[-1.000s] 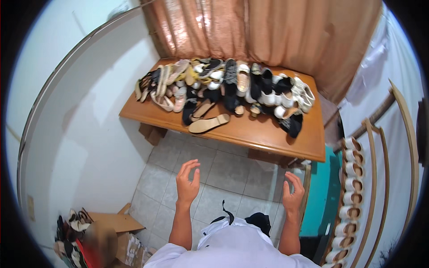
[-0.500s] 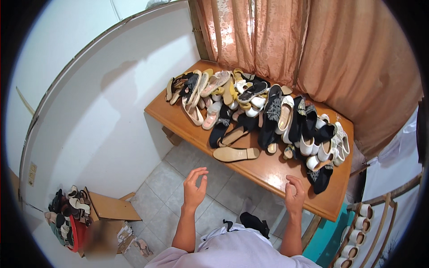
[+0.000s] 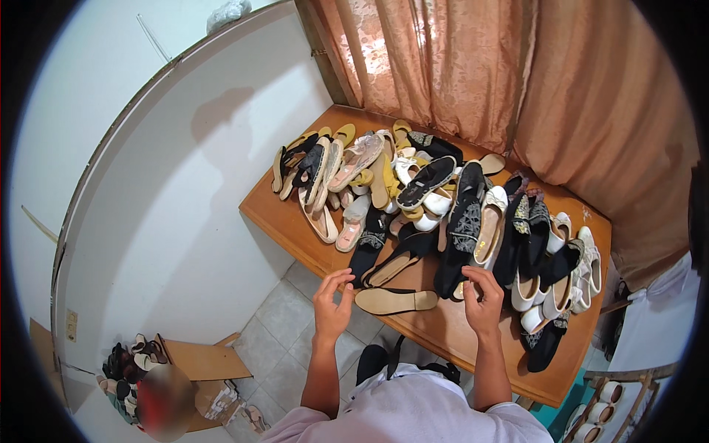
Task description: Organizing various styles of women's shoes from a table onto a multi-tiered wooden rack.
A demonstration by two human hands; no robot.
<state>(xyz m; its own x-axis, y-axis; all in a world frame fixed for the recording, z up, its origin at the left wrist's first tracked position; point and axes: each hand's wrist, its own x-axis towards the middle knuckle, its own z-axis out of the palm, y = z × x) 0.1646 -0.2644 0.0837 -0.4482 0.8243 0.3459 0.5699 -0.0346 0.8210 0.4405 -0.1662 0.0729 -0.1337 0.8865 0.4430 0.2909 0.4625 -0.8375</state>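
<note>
tan sole-up shoe [image 3: 396, 300] lies between left hand [image 3: 332, 306] and right hand [image 3: 481, 299].

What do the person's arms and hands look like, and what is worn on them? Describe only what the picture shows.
Both forearms are bare from the elbow down. The left hand and right hand wear no gloves, and no watch, ring or bracelet shows. Short sleeves of a pale, whitish shirt cover the upper arms at the lower edge. No markings are visible.

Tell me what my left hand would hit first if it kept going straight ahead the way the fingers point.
Probably the upturned tan sole lying nearest on the wooden table. Your left hand is open, fingers aimed up and slightly right toward it. Depth is unclear, so it might pass above.
</note>
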